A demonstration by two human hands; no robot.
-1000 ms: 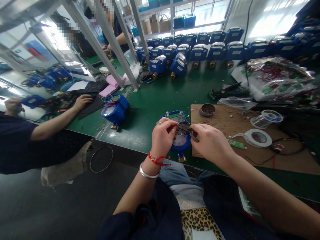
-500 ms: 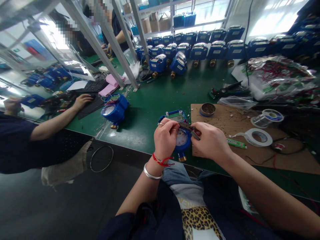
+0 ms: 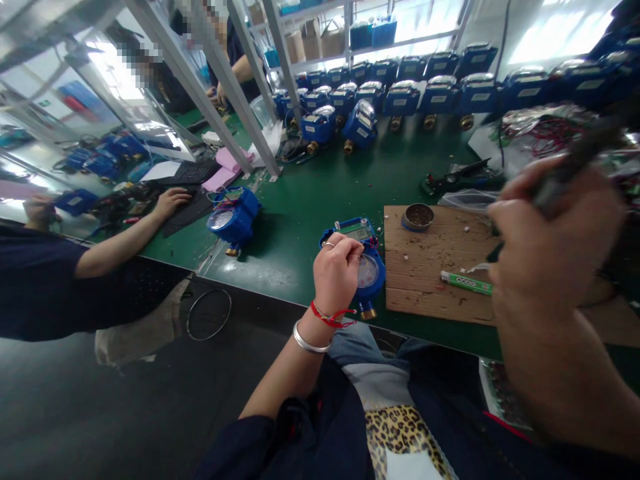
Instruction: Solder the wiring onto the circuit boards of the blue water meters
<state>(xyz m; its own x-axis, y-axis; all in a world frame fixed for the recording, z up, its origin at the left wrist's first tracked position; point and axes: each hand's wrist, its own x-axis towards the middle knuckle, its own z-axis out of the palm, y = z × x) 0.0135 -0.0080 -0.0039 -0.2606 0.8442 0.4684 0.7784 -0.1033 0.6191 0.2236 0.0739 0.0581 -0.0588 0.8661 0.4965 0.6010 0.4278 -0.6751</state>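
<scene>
A blue water meter (image 3: 371, 275) with a round dial and a small display (image 3: 361, 233) lies on the green bench in front of me. Over its left side my left hand (image 3: 336, 270) is closed in a pinch; whatever sits between the fingertips is too small to make out. Raised at the right, my right hand (image 3: 550, 247) is smeared by motion, with its fingers wrapped round dark pliers (image 3: 575, 163). Below it, a green-and-white stick-like item (image 3: 466, 283) lies on a cardboard sheet (image 3: 425, 300).
A round tin of brown bits (image 3: 418, 217) stands on the cardboard. Another blue meter (image 3: 235, 220) sits to the left, near a co-worker's hand (image 3: 173, 201) on a dark mat. Rows of blue meters (image 3: 403, 99) line the back. A dark tool (image 3: 457, 179) lies at the right.
My right hand has swung away from the meter, up and to the right, carrying the pliers. My left hand stays pinched over the meter.
</scene>
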